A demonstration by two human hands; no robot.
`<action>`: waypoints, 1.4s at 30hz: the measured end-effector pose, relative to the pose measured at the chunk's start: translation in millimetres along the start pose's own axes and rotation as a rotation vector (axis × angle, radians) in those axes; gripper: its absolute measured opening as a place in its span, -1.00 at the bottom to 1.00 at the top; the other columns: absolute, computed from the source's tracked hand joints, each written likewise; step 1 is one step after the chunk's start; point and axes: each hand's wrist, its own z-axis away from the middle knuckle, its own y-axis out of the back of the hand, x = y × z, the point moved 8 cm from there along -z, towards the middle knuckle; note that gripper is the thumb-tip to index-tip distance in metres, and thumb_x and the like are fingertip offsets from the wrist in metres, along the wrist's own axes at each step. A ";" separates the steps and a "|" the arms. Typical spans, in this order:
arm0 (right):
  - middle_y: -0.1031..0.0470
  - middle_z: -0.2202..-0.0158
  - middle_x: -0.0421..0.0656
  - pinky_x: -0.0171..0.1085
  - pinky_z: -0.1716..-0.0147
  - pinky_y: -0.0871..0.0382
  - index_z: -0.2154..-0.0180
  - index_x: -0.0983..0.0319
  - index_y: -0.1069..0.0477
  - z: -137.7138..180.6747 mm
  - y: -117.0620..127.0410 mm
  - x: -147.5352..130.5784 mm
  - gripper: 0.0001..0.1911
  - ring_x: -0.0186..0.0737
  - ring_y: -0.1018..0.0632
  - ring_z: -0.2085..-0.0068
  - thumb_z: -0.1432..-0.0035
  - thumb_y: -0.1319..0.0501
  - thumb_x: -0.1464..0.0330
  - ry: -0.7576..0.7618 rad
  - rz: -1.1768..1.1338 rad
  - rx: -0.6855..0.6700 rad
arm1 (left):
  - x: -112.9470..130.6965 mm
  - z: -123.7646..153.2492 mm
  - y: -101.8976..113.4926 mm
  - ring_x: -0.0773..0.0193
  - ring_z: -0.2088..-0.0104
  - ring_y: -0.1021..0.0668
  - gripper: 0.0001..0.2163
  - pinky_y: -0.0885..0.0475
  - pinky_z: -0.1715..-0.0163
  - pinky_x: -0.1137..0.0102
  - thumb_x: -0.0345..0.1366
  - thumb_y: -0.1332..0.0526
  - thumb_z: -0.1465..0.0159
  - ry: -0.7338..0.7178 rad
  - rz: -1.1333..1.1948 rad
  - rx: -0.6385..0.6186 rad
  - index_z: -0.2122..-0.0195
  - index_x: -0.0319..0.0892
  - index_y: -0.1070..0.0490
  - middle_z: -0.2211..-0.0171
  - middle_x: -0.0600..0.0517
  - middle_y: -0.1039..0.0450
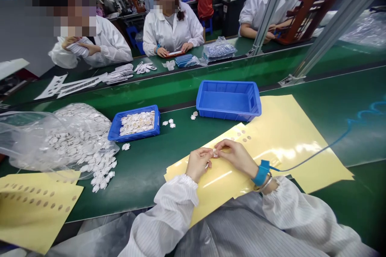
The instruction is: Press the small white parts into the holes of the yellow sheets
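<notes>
A small white round part [214,152] is pinched between the fingertips of my left hand [199,162] and my right hand [238,156], which meet over a yellow sheet [217,184]. Both hands are closed, and the fingers partly cover the part. Something pale also shows under the curled fingers of my left hand, too small to name. Just beyond my right hand, several small round tan stickers [249,138] sit on the yellow sheet. My right wrist wears a blue wrist strap [261,172] with a cord running off to the right.
A blue bin [229,114] stands beyond my hands. To its left is a smaller blue tray [132,137] of white round parts. A plastic bag [33,144] spills more parts. Yellow sheets with dots [39,225] lie front left. Co-workers [173,28] sit across the green bench.
</notes>
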 end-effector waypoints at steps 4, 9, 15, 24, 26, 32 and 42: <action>-0.45 0.40 -0.20 -0.28 0.34 -0.39 0.29 0.21 -0.37 2.7 -2.0 -17.6 -0.68 -0.24 -0.49 0.35 0.04 -0.32 0.18 0.020 -0.109 -0.050 | 18.8 10.2 0.4 0.51 0.73 -0.23 -0.69 -0.03 0.72 0.55 -0.14 -0.32 0.01 -0.072 -0.017 -0.054 0.36 -0.30 -0.46 0.72 0.15 -0.27; -0.50 0.38 -0.15 -0.25 0.31 -0.35 0.34 0.19 -0.49 -2.3 0.4 -55.6 -0.72 -0.20 -0.48 0.33 -0.10 -0.20 0.11 0.175 0.069 -0.041 | 49.1 19.9 4.8 0.50 0.71 -0.24 -0.77 -0.11 0.69 0.53 -0.19 -0.26 -0.07 -0.197 -0.082 -0.053 0.37 -0.29 -0.44 0.72 0.15 -0.26; -0.55 0.20 -0.08 -0.18 0.18 -0.40 0.13 0.20 -0.44 -25.9 5.9 -40.8 -0.58 -0.09 -0.53 0.17 -0.11 -0.14 0.06 0.050 -0.022 0.090 | 102.4 -3.1 40.5 0.39 0.55 -0.43 -0.80 -0.36 0.48 0.46 -0.25 -0.12 -0.23 -0.525 -0.739 0.116 0.29 -0.23 -0.48 0.44 0.00 -0.51; -0.57 0.23 -0.09 -0.20 0.19 -0.46 0.31 0.17 -0.49 -3.5 42.9 2.4 -0.58 -0.02 -0.55 0.16 0.11 -0.24 0.00 -0.113 -0.032 0.152 | 180.3 -34.3 199.4 0.12 0.10 -0.46 -0.81 -0.33 0.03 0.17 -0.40 -0.02 -0.28 -0.678 -1.586 0.665 0.27 -0.21 -0.44 0.19 -0.12 -0.47; -0.56 0.23 -0.10 -0.22 0.21 -0.47 0.32 0.18 -0.49 0.8 50.4 9.7 -0.57 -0.03 -0.54 0.17 0.13 -0.25 0.00 -0.147 -0.051 0.176 | 179.8 -26.9 195.6 0.07 -0.01 -0.39 -0.80 -0.20 -0.09 0.02 -0.38 -0.01 -0.29 -0.778 -1.579 0.693 0.30 -0.19 -0.44 0.13 -0.10 -0.46; -0.55 0.23 -0.09 -0.21 0.19 -0.45 0.31 0.20 -0.49 1.1 47.6 12.1 -0.56 -0.06 -0.54 0.18 0.12 -0.27 0.00 -0.157 -0.090 0.181 | 122.4 -34.5 98.0 0.15 -0.21 -0.22 -0.66 -0.16 -0.19 0.16 -0.30 0.11 -0.34 -1.023 -1.553 0.336 -0.04 -0.27 -0.31 -0.12 -0.20 -0.28; -0.55 0.25 -0.08 -0.14 0.21 -0.44 0.28 0.21 -0.49 5.3 47.1 9.5 -0.59 -0.07 -0.53 0.25 -0.01 -0.20 0.02 -0.090 -0.061 0.129 | 70.1 -86.4 70.7 -0.02 -0.31 0.16 -0.31 0.06 -0.23 0.01 0.08 0.10 -0.27 -0.632 -1.416 0.191 -0.29 -0.30 0.10 -0.32 -0.31 0.23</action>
